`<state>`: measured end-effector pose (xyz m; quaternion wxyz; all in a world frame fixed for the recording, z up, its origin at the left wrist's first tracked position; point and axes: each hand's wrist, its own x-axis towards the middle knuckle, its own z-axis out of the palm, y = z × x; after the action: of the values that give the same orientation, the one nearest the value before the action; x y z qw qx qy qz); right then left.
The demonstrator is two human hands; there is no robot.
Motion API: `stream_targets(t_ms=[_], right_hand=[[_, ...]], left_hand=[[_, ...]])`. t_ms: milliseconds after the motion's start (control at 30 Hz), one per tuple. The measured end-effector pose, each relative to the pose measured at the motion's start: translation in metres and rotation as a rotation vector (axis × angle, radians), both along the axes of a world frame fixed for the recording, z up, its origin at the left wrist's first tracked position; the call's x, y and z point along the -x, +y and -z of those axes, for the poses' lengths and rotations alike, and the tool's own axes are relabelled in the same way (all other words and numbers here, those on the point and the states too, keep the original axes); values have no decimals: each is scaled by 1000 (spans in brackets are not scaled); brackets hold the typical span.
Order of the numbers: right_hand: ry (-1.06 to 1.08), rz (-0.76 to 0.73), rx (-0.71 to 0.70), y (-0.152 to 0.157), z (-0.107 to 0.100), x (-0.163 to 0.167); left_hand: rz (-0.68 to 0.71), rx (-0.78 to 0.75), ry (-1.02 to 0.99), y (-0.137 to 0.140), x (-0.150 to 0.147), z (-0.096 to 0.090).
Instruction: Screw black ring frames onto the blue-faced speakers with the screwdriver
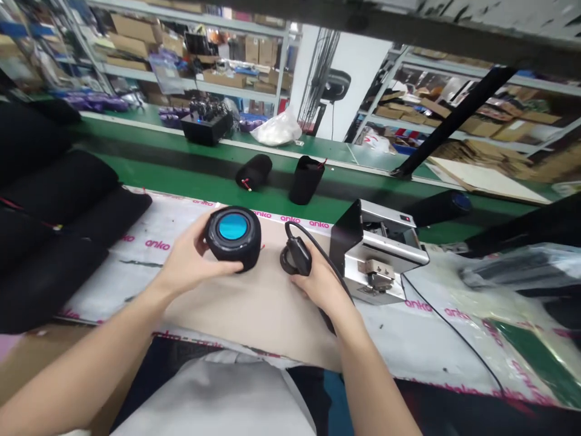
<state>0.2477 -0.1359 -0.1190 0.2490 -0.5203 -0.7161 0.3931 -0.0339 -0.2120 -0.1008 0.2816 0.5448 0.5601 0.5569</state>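
Note:
My left hand (pixel 187 260) is wrapped round a black cylindrical speaker (pixel 249 245), thumb along its near side. The speaker's shiny blue round end faces up towards me. To its right, my right hand (pixel 321 281) grips a black corded hand tool (pixel 299 255) with a round dark end; its exact kind I cannot make out. The tool's cable loops up and back over my right hand. Both hands are above a beige board (pixel 258 303), and the speaker and tool are apart from each other.
A silver and black metal machine (pixel 385 251) stands just right of my right hand. Two black fabric cylinders (pixel 256 172) with red wires lie on the green bench beyond. Several black cylinders (pixel 63 194) are stacked at left. Another speaker (pixel 438 207) lies behind the machine.

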Motion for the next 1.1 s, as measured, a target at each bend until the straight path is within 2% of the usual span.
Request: stream_targets(t_ms=[100, 233, 367, 500, 567, 700, 833, 967, 1100], right_hand=[[-27, 25, 40, -1, 1, 1], [-5, 77, 60, -6, -11, 2], [64, 172, 85, -26, -53, -1], [272, 138, 129, -46, -91, 1], [361, 103, 185, -49, -94, 6], [491, 70, 267, -48, -80, 19], [335, 101, 142, -55, -77, 35], [93, 56, -39, -69, -91, 51], [-83, 37, -62, -75, -102, 53]], left_hand=[[38, 9, -42, -23, -20, 6], [98, 45, -23, -29, -30, 15], [122, 81, 105, -31, -34, 18], [166, 3, 256, -28, -26, 17], [218, -44, 308, -22, -17, 17], [365, -75, 377, -8, 2, 16], [445, -99, 366, -5, 2, 12], [399, -77, 342, -16, -13, 10], [365, -54, 296, -24, -21, 12]])
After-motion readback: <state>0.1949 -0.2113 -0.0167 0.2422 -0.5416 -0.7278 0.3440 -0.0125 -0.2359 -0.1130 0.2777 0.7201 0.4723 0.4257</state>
